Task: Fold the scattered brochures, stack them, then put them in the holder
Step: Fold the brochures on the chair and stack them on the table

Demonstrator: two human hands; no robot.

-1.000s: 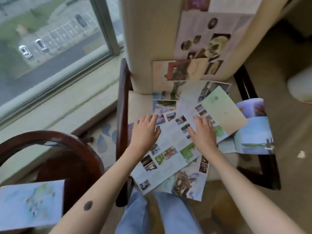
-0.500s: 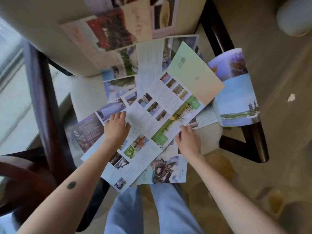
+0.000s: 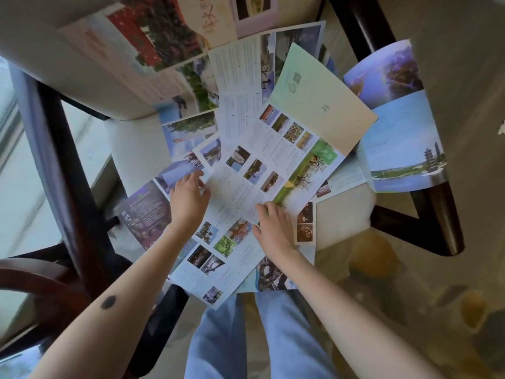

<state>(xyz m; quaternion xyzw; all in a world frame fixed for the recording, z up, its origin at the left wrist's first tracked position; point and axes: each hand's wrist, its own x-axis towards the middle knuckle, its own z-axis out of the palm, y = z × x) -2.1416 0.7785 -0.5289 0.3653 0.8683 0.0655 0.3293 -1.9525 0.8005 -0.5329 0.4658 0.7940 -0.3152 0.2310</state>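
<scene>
Left hand [image 3: 188, 199]: grip was open, fingers flat on the unfolded brochure [image 3: 276, 162] at frame centre.
Right hand [image 3: 273, 227]: grip was open, flat on the same brochure.
Other brochures [image 3: 396, 138]: lay scattered across the chair seat [image 3: 131, 151].

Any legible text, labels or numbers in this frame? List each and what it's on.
Nothing can be read with certainty.
On the purple brochure: white vertical heading, characters blurred.
On the cream brochure: gold calligraphy, not legible.
On the pale green panel: a QR code and a small mark, too small.
On the open brochure: body print too small, green label blurred.
</scene>
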